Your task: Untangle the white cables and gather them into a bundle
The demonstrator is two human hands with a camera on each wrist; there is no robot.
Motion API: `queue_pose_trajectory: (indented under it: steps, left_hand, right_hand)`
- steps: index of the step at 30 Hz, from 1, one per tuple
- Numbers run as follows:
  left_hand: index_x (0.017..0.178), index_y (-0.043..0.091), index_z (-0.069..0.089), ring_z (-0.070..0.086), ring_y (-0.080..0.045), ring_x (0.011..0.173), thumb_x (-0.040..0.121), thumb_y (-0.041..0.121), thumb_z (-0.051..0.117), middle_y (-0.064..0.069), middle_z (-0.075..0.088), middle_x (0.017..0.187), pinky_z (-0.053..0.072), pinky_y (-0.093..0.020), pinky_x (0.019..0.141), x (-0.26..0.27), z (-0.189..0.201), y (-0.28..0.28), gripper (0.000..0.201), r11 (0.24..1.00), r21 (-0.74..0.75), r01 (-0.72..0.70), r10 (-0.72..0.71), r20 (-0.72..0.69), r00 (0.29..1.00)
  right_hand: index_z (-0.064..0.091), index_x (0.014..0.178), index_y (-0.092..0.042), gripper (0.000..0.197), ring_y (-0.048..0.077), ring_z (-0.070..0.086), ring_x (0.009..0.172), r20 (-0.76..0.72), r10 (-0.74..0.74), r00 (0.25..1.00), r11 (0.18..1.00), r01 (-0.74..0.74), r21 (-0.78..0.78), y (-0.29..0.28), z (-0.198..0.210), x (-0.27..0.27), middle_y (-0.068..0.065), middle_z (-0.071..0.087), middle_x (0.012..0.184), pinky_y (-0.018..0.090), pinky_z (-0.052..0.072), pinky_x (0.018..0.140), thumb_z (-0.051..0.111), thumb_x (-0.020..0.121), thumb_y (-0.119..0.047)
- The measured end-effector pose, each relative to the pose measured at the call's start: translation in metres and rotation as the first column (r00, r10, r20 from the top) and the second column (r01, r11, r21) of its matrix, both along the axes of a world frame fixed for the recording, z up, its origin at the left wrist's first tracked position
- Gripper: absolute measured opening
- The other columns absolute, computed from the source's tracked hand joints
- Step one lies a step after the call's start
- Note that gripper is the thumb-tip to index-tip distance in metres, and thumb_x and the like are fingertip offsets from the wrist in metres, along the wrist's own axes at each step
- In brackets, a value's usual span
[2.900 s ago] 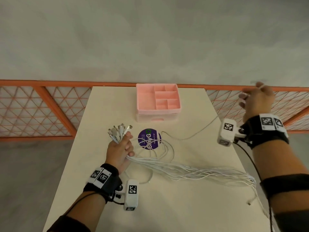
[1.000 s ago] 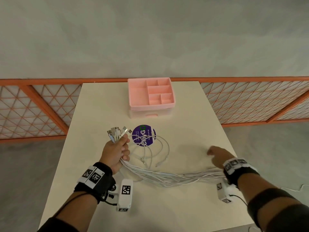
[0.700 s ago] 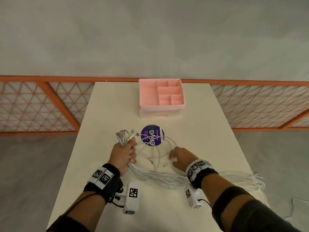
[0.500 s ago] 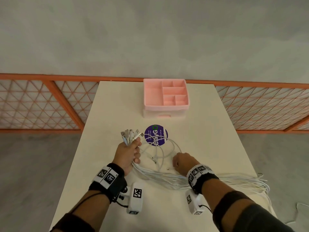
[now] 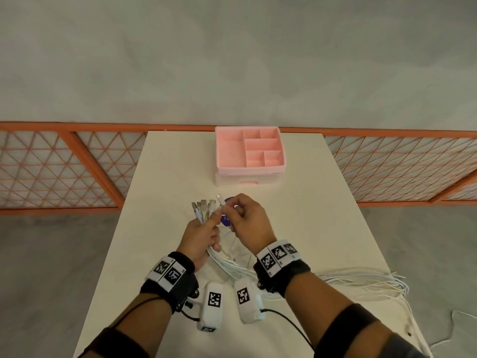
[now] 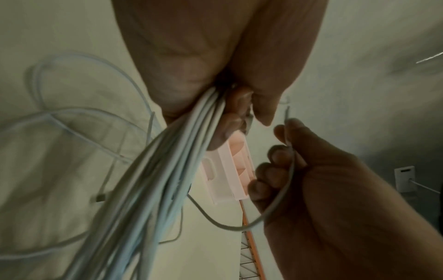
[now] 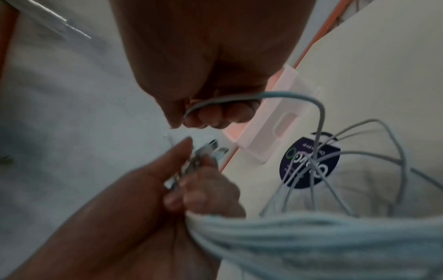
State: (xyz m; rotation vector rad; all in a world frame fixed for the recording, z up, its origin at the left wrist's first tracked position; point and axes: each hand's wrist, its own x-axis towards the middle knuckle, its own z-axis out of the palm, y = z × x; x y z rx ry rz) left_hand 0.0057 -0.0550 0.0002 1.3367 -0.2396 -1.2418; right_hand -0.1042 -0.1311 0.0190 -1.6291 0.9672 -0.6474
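My left hand point(image 5: 204, 233) grips a bunch of white cables point(image 6: 153, 189) just below their plugs point(image 5: 202, 206), which fan upward above the fist. The bundle runs down past my wrists and trails right across the table to the edge point(image 5: 361, 280). My right hand point(image 5: 245, 220) pinches one more cable end point(image 5: 221, 200) between thumb and fingers, right beside the left hand's plugs. In the left wrist view this single cable point(image 6: 282, 193) loops from the right hand's fingers point(image 6: 278, 155). In the right wrist view the cable point(image 7: 287, 96) arcs from the right fingertips point(image 7: 215, 115) down to loose loops.
A pink compartment tray point(image 5: 250, 151) on a drawer box stands at the table's far middle. A purple round sticker point(image 7: 309, 163) lies under the loose cable loops. An orange lattice railing point(image 5: 64, 166) runs behind the cream table point(image 5: 322, 228). Cable ends hang over the right edge.
My right hand picked one cable end off the table and lifted it up beside the plugs in my left hand. The left hand kept its grip and rose slightly.
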Motion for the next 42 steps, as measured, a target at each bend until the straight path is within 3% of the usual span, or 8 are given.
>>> queue_pose_trajectory:
  steps: [13,16,22,27,31,34,37,42]
  left_hand:
    - [0.083,0.002,0.063,0.039,-0.017,0.047,0.103,0.030,0.049,-0.005,0.048,0.052,0.038,-0.026,0.046,0.002,0.006,-0.002,0.037,0.992,-0.065,-0.105,0.105,-0.002,0.994]
    - [0.079,0.009,0.057,0.040,-0.016,0.050,0.103,0.030,0.051,-0.006,0.044,0.063,0.034,-0.025,0.044,0.006,0.003,-0.006,0.032,0.978,-0.033,-0.204,0.204,0.011,0.979]
    - [0.079,0.014,0.054,0.065,-0.021,0.063,0.104,0.033,0.047,-0.001,0.058,0.062,0.052,-0.030,0.055,0.012,0.012,-0.004,0.032,0.945,-0.151,-0.290,0.266,-0.164,0.950]
    - [0.071,0.016,0.049,0.040,-0.013,0.043,0.103,0.038,0.046,0.004,0.035,0.051,0.042,-0.028,0.050,0.015,0.022,-0.005,0.039,0.950,-0.202,-0.237,0.210,-0.148,0.966]
    - [0.072,0.016,0.050,0.030,-0.010,0.039,0.103,0.039,0.046,0.005,0.031,0.049,0.051,-0.031,0.056,0.010,0.026,-0.008,0.039,0.954,-0.233,-0.190,0.160,-0.142,0.977]
    - [0.073,0.016,0.050,0.027,-0.010,0.038,0.101,0.042,0.050,0.005,0.030,0.049,0.044,-0.027,0.048,0.008,0.031,-0.013,0.038,0.966,-0.207,-0.157,0.126,-0.154,0.980]
    - [0.072,0.018,0.047,0.024,-0.010,0.041,0.097,0.044,0.056,0.004,0.027,0.053,0.029,-0.023,0.043,0.003,0.033,-0.014,0.037,0.980,-0.168,-0.108,0.098,-0.064,0.993]
    - [0.064,0.019,0.043,0.024,-0.012,0.045,0.093,0.029,0.066,-0.005,0.023,0.062,0.028,-0.025,0.045,-0.006,0.038,-0.017,0.039,0.967,-0.233,-0.099,0.120,0.076,0.990]
  right_hand:
    - [0.060,0.098,-0.010,0.011,0.009,0.066,0.061,-0.017,0.159,0.987,0.987,-0.159,-0.029,0.022,-0.003,0.010,0.006,0.061,0.083,0.023,0.053,0.061,0.055,0.092,-0.002]
    - [0.060,0.096,-0.011,0.012,-0.002,0.056,0.062,-0.168,0.164,0.972,0.972,-0.189,-0.142,0.017,-0.008,-0.002,-0.008,0.057,0.074,0.013,0.045,0.062,0.058,0.089,-0.002]
    - [0.061,0.083,-0.017,0.008,0.018,0.056,0.076,-0.503,0.044,0.863,0.958,-0.180,-0.224,-0.018,-0.050,-0.050,0.003,0.061,0.087,0.023,0.040,0.069,0.060,0.088,-0.011]
    - [0.066,0.096,-0.021,0.011,0.023,0.058,0.088,-0.736,-0.037,0.676,0.985,-0.098,-0.140,-0.041,-0.077,-0.094,0.005,0.059,0.093,0.027,0.045,0.076,0.055,0.094,-0.021]
    - [0.062,0.084,-0.016,0.012,0.011,0.059,0.057,-0.572,-0.048,0.819,0.997,0.072,0.020,-0.050,-0.066,-0.092,-0.004,0.066,0.063,0.020,0.044,0.055,0.054,0.092,-0.010]
    - [0.067,0.087,-0.008,0.022,0.019,0.063,0.061,-0.196,-0.232,0.953,0.939,0.272,0.210,-0.058,-0.044,-0.079,0.008,0.072,0.072,0.028,0.051,0.056,0.050,0.089,0.005]
    - [0.068,0.088,0.002,0.017,0.026,0.062,0.065,0.149,-0.322,0.935,0.877,0.236,0.419,-0.059,-0.004,-0.062,0.020,0.068,0.078,0.030,0.051,0.058,0.051,0.089,0.002]
    - [0.063,0.093,-0.002,0.008,0.018,0.056,0.053,0.119,-0.051,0.992,0.976,0.025,0.216,-0.050,0.036,-0.038,0.014,0.065,0.069,0.027,0.050,0.054,0.060,0.089,0.005]
